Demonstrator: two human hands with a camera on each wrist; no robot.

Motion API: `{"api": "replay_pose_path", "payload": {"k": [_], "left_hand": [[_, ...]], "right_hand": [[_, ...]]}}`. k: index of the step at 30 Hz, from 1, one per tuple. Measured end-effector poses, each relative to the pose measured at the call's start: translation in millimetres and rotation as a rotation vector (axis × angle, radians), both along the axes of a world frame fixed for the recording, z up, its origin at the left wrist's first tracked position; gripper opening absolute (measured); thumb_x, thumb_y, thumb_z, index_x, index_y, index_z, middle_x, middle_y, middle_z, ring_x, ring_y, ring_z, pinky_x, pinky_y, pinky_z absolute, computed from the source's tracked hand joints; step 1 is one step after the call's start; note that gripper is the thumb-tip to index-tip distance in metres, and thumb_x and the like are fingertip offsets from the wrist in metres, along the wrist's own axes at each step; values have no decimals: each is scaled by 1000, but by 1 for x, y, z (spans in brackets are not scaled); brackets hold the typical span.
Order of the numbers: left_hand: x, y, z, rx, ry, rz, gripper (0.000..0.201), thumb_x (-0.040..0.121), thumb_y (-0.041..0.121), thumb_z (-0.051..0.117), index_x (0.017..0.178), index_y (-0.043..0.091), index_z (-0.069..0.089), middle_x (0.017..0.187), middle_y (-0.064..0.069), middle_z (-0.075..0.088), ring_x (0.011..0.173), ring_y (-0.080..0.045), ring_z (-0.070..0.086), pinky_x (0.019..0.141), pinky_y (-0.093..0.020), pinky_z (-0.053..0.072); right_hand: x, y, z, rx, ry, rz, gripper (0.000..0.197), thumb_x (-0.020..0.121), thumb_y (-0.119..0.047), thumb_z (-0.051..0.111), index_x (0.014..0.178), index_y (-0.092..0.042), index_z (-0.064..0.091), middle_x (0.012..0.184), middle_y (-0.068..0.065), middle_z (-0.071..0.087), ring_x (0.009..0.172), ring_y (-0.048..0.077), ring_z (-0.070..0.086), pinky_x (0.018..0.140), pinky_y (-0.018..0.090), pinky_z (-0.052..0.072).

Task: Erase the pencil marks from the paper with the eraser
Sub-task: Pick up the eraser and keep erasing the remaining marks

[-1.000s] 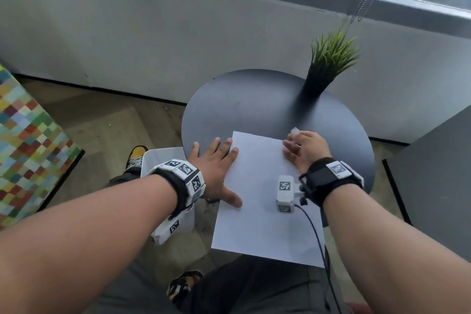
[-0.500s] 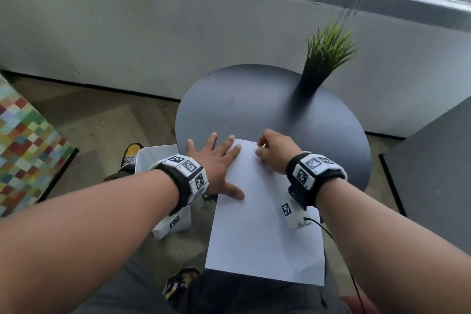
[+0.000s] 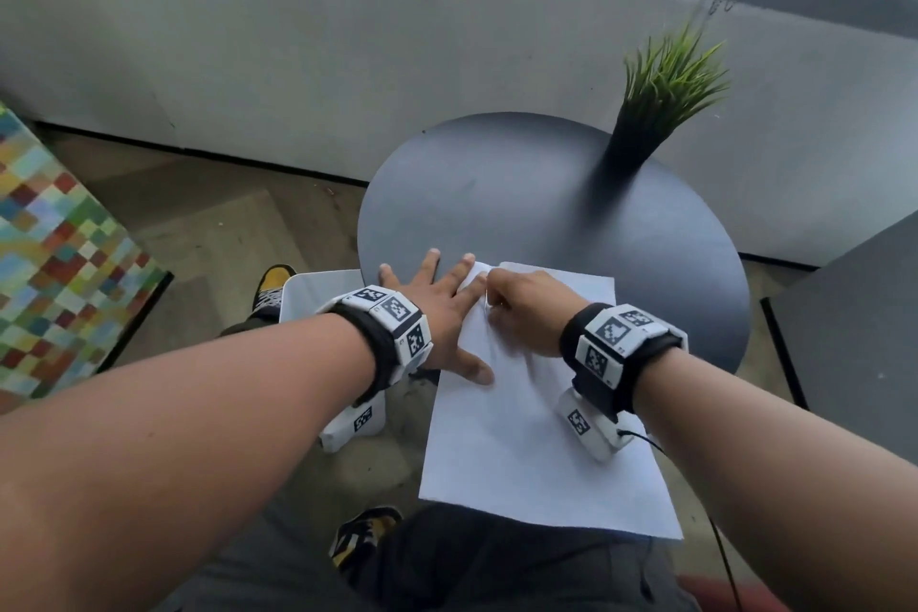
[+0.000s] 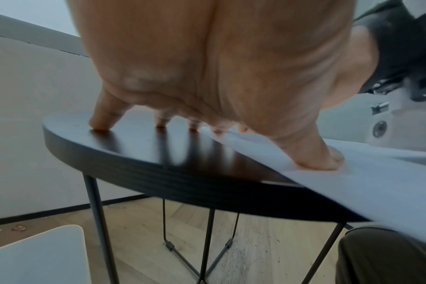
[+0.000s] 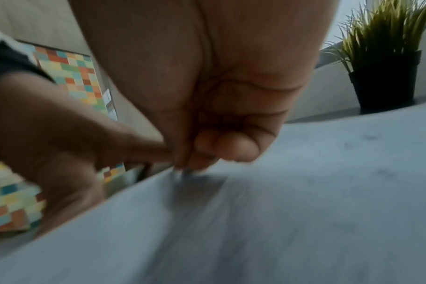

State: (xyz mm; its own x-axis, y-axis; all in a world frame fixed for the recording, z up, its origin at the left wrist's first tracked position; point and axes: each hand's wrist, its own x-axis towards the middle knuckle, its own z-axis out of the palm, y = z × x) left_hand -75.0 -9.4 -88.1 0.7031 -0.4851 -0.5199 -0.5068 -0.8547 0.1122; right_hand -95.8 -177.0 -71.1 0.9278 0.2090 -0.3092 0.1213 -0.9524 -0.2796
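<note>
Both hands are sitting on the paper (image 3: 536, 437): left hand (image 3: 437, 313) is pressing flat, fingers straight; right hand (image 3: 526, 313) is curled, maybe squeezing the hidden eraser.

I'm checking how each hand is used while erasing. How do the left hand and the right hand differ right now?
The left hand lies flat with fingers spread; the right hand is curled into a loose fist. The left hand spans the round table and the paper, thumb pressing the sheet's left edge; the right hand sits wholly over the paper's far left corner. The right fingertips work at the sheet; the eraser itself is hidden. Both wear marker-covered wristbands.
</note>
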Motion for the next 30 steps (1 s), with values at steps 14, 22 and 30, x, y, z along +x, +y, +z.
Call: {"api": "replay_pose_path", "payload": {"k": [14, 22, 30], "left_hand": [[3, -9, 7, 49, 20, -13, 128, 59, 91, 64, 154, 51, -12, 167, 9, -22, 153, -38, -18, 104, -84, 18], [3, -11, 8, 35, 36, -6, 128, 61, 89, 67, 155, 50, -10, 167, 9, -24, 152, -39, -20, 104, -85, 17], [2, -11, 11, 41, 36, -5, 127, 62, 88, 67, 155, 50, -11, 167, 8, -24, 152, -40, -19, 103, -84, 20]], "right_hand": [[3, -22, 1, 18, -28, -100, 9, 89, -27, 50, 94, -20, 53, 87, 7, 64, 80, 30, 59, 67, 33, 48], [-13, -9, 5, 21, 42, 60, 14, 91, -27, 51, 102, -18, 53, 87, 4, 65, 81, 30, 59, 73, 38, 51], [-20, -2, -2, -24, 24, 73, 26, 95, -26, 43, 118, -16, 46, 98, 13, 65, 88, 35, 60, 69, 36, 45]]}}
